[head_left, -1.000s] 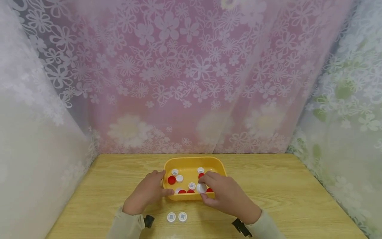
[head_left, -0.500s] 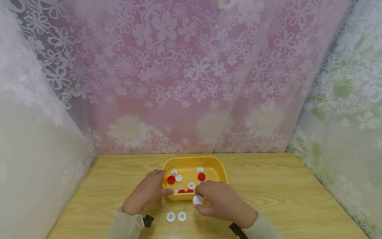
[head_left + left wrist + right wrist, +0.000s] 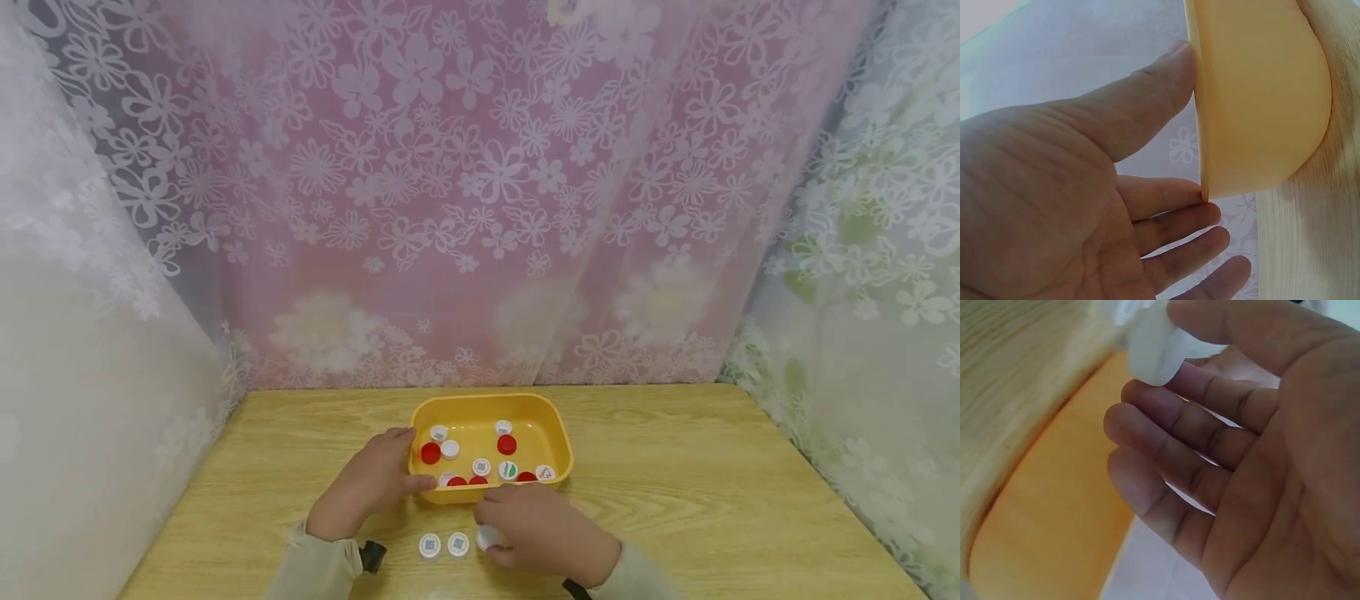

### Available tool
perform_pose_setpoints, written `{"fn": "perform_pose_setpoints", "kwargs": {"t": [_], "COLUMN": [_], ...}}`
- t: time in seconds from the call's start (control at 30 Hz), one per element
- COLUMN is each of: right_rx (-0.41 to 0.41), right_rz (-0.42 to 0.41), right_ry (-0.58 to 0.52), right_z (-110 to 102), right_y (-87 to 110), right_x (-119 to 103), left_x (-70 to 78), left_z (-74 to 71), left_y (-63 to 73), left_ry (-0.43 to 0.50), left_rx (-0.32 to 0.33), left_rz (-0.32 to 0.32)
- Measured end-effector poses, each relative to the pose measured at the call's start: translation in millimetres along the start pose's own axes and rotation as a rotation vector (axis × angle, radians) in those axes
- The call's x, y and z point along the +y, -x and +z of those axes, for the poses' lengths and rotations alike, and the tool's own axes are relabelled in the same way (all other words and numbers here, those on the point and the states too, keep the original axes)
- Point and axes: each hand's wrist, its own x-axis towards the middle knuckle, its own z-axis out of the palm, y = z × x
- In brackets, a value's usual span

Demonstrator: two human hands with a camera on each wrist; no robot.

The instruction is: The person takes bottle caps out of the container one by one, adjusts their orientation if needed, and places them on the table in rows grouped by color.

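In the head view a yellow plastic basin sits on the table, with red and white bottle caps inside. My left hand rests at its left front corner. The thumb touches the rim, the index fingertip meets the corner, and the other fingers extend loosely. Just in front of the basin, my right hand pinches a white bottle cap between thumb and fingers, low over the table or touching it; I cannot tell which. To its left, two white caps, one beside the other, lie in a row.
Inside the basin are several caps, among them a red cap and a white cap with green print. The wooden table ends at a flowered curtain behind; more curtains hang on both sides.
My right hand has brought the white cap out of the basin, over its front rim and down towards the table, beside the two caps there. The left hand has stayed at the basin's corner.
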Motion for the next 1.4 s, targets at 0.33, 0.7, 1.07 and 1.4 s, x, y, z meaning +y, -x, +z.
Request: {"fn": "perform_pose_setpoints", "kwargs": {"t": [0.33, 0.7, 1.07, 1.4], "right_rx": [-0.069, -0.077, -0.081, -0.09], "right_rz": [0.055, 0.057, 0.069, 0.104], "right_ry": [0.028, 0.036, 0.04, 0.018], "right_z": [10, 17, 19, 24], "right_y": [-5.5, -7.1, -8.6, -8.7], "right_x": [-2, 0, 0, 1], "left_x": [-2.3, -2.1, -1.8, -0.9], "left_z": [1.6, 0.2, -0.9, -1.0], "left_y": [-0.4, -1.3, -0.2, 1.1], "left_ry": [0.023, 0.02, 0.02, 0.024], "left_rx": [0.005, 0.003, 0.0, -0.002], "left_rz": [0.006, 0.017, 0.003, 0.008]}}
